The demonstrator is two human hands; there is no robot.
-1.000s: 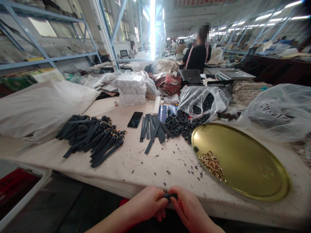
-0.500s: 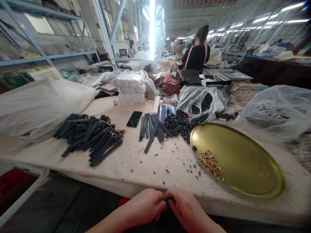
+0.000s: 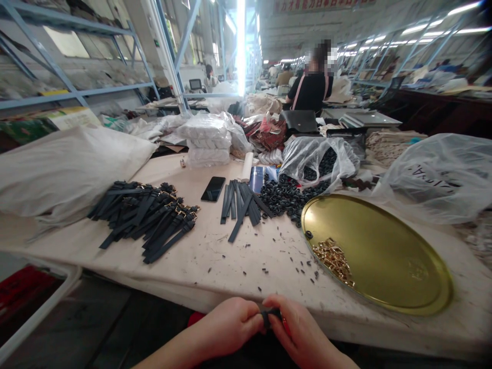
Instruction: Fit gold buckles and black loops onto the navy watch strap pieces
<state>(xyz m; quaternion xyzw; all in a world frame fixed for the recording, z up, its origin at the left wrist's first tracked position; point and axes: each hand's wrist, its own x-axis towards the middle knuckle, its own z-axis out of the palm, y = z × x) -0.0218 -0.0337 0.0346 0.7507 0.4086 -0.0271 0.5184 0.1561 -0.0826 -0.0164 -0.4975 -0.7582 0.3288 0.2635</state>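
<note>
At the table's front edge my left hand (image 3: 239, 324) and my right hand (image 3: 294, 325) meet, both closed on a short dark strap (image 3: 267, 318). Fingers cover most of it, so its full length is hidden. A small red bit shows by my right fingers, its kind unclear. Beyond my hands lies a bundle of loose dark straps (image 3: 242, 205). Right of it is a heap of small black loops (image 3: 286, 197). Gold metal buckles (image 3: 334, 261) lie on a round gold tray (image 3: 392, 246). A pile of dark straps with gold buckles (image 3: 149, 215) sits at the left.
A black phone (image 3: 213, 189) lies behind the straps on the table (image 3: 230, 271). White cloth (image 3: 73, 171) covers the left side; plastic bags (image 3: 438, 177) bulge at the right. Wrapped white packs (image 3: 207, 138) stand at the back. A person (image 3: 310, 89) is farther off, facing away.
The fingers of my right hand have shifted slightly, and more of the dark strap shows between my hands. The things on the table stay as they were.
</note>
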